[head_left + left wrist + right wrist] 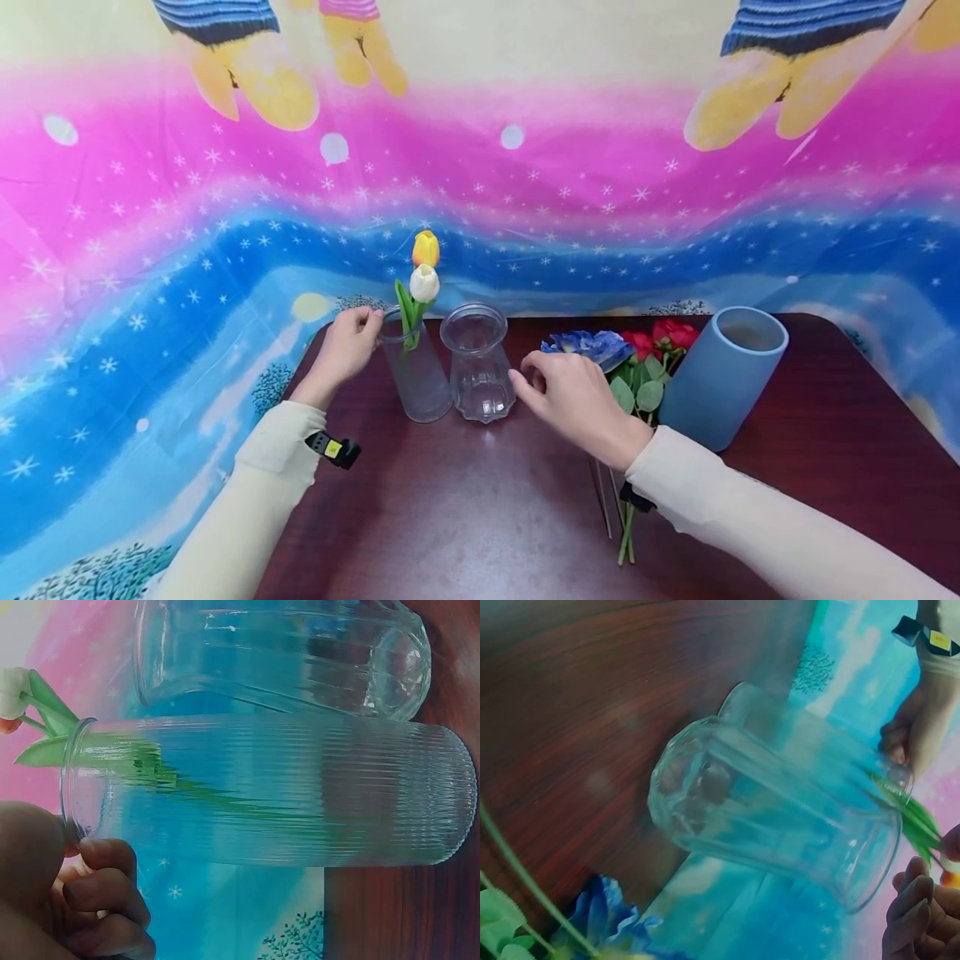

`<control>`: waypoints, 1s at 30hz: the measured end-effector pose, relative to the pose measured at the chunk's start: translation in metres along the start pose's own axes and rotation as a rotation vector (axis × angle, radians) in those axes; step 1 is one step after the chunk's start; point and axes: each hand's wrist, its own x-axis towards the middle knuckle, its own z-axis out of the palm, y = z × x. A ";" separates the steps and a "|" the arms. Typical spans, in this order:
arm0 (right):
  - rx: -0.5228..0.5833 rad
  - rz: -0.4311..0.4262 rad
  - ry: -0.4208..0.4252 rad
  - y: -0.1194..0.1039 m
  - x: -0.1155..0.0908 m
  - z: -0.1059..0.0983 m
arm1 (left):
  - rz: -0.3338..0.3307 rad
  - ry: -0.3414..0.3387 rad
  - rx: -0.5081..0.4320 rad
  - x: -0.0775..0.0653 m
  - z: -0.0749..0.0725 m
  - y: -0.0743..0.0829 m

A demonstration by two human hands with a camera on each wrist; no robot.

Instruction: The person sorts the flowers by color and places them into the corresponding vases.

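Note:
At the rim of a ribbed glass vase (300, 795), my left hand (348, 343) pinches the edge between thumb and fingers. A white tulip (424, 283) and a yellow-orange tulip (426, 249) stand in that vase, their green stems showing through its wall. Just to its right is a clear glass vase (483, 385) with a flared rim and faceted base, nothing inside it. My right hand (581, 404) hovers to the right of this clear vase, fingers loosely bent and holding nothing. In the head view it partly covers the blue flowers (588, 344).
Red roses (675, 333) lie beside the blue flowers, their stems (626, 533) pointing toward the near side. A tall matte blue vase (712, 383) stands at the right. Behind the dark wooden table (465, 517) hangs a colorful printed cloth (480, 183).

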 end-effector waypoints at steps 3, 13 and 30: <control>-0.009 0.016 -0.006 0.005 -0.001 -0.002 | -0.006 -0.005 -0.010 -0.001 -0.001 0.000; -0.022 0.053 -0.029 0.020 -0.005 -0.010 | -0.017 -0.040 0.010 -0.008 -0.006 -0.001; -0.051 0.130 -0.062 0.045 -0.017 -0.019 | 0.001 -0.036 0.016 -0.029 -0.013 0.005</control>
